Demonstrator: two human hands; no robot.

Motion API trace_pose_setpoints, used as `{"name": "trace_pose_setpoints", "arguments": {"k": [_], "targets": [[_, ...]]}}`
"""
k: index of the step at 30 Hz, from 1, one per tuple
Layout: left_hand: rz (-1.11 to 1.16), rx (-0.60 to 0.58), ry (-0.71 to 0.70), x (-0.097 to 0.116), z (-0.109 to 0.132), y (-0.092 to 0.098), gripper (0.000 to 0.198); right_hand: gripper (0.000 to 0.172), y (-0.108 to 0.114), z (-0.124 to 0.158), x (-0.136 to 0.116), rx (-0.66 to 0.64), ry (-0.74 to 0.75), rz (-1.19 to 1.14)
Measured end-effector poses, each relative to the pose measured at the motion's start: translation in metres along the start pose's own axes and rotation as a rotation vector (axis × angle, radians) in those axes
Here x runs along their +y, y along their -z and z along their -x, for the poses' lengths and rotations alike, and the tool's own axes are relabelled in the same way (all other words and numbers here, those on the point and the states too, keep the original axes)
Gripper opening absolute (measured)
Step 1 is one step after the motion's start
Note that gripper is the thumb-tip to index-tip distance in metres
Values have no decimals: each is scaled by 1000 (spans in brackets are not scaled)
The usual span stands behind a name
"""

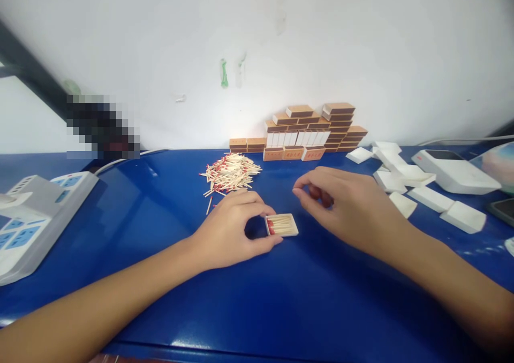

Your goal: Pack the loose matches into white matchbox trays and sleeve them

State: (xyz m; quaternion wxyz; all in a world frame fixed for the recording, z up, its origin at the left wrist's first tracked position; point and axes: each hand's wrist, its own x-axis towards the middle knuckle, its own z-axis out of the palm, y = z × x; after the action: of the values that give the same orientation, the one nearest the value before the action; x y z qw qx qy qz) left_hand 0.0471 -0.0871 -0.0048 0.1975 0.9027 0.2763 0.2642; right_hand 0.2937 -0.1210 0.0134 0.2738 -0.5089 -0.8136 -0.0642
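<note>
A small white matchbox tray (282, 225) filled with red-tipped matches lies on the blue table (257, 299). My left hand (233, 229) curls round the tray's left end, thumb and fingers touching it. My right hand (341, 202) hovers just right of and above the tray, fingers bent together; red match heads show under the palm. A loose pile of matches (229, 173) lies behind my left hand.
Brown matchbox sleeves (305, 130) are stacked against the white wall. Several empty white trays (405, 186) are scattered at the right, next to a white device (453, 170). A grey power strip (32, 218) lies at the left edge.
</note>
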Motion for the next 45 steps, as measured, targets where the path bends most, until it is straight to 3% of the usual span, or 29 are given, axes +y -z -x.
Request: {"name": "trace_pose_setpoints", "arguments": {"k": [6,11,14,18,21,26,30,38,45], "targets": [[-22,-8,-7,-1,2,-1,29,15,2,0,-4,-129,58,-180],[10,5,-58,0,2,-1,26,34,2,0,-16,-279,38,-390],[24,-3,-55,6,5,-3,27,36,2,-1,-17,-170,57,-368],[35,-103,-73,21,12,-9,33,42,3,-5,-6,35,-67,-250],[45,-139,-94,28,16,-13,35,32,-7,-12,4,13,-130,-218],[1,-118,-157,24,17,-15,34,9,-42,-34,-1,-260,-15,-396],[-49,-146,-216,21,18,-15,35,6,-61,-55,-16,-262,22,-333],[-126,-175,-304,18,19,-19,35,10,-60,-57,-31,-385,-26,-211],[-189,-205,-340,21,23,-24,37,9,-63,-69,-61,-366,24,-275]]}}
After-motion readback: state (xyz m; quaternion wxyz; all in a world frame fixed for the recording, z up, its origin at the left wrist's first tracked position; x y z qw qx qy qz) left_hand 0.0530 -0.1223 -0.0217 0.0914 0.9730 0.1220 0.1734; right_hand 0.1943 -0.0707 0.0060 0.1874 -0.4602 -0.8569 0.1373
